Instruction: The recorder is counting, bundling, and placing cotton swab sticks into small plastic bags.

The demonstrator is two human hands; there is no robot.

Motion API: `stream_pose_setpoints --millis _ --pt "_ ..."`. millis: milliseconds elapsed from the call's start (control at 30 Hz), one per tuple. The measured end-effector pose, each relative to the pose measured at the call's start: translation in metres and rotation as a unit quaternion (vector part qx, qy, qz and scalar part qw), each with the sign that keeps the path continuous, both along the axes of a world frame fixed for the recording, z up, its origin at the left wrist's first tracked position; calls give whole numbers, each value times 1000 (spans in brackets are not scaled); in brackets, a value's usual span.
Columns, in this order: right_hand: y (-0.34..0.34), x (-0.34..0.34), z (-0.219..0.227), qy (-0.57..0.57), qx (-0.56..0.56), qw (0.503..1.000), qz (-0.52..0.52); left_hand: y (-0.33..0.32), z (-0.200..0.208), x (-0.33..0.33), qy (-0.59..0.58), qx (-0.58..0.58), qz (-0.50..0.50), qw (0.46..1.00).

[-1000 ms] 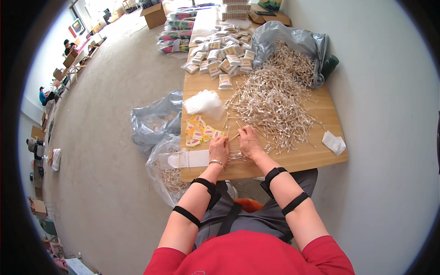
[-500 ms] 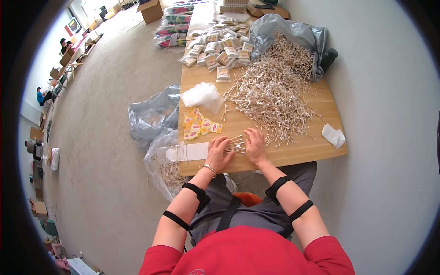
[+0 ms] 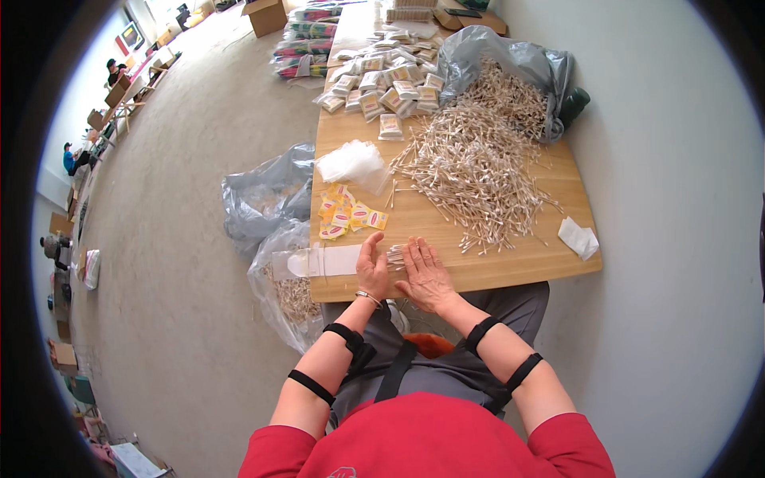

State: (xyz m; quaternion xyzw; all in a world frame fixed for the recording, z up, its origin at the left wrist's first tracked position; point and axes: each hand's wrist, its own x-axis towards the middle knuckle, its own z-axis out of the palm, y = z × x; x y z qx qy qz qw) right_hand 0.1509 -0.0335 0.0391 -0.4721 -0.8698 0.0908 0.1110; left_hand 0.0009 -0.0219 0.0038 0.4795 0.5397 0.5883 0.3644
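Observation:
Between my two hands, near the table's front edge, lies a small bunch of cotton swabs (image 3: 395, 256). My right hand (image 3: 427, 275) is laid flat at their right end with its fingers stretched out, covering part of them. On their left side stands my left hand (image 3: 371, 269), turned on edge with fingers extended and not wrapped round anything; its palm is against or close to the swab ends. A white strip (image 3: 339, 261) with a clear end lies left of that hand and sticks out past the table edge. Yellow printed cards (image 3: 351, 215) lie just beyond.
A big heap of swabs (image 3: 486, 167) spills from a grey plastic bag (image 3: 510, 48). Filled small packets (image 3: 390, 95) are piled at the back, nearer clear pouches (image 3: 351, 163). A crumpled tissue (image 3: 578, 237) lies at the right edge. Plastic bags (image 3: 267, 199) stand left of the table (image 3: 430, 209).
My right hand has moved left and flattened over the swabs' right end. My left hand has turned on edge beside them, and the swabs sit in a tighter bunch.

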Motion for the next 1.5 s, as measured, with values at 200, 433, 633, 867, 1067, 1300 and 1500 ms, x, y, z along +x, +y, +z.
stream_pose_setpoints --millis 200,433,633,867,1067,1300,1500 --pt "-15 1 1 -40 -16 999 2 -2 5 4 -37 -19 10 999" --pt "13 -4 0 -63 16 998 5 -2 10 3 9 -6 -1 1000" --pt "2 -5 1 -80 -3 997 -17 -6 12 1 32 -25 -4 999" --pt "2 -10 0 -95 -5 995 13 -7 11 0 54 29 -20 998" --pt "-12 2 0 -52 -21 998 34 -5 14 2 -38 -2 6 999" --pt "17 -7 12 99 66 992 -35 -2 2 -5 -68 17 28 997" --pt "30 -29 8 116 82 990 -1 -1 7 -4 -59 6 14 998"
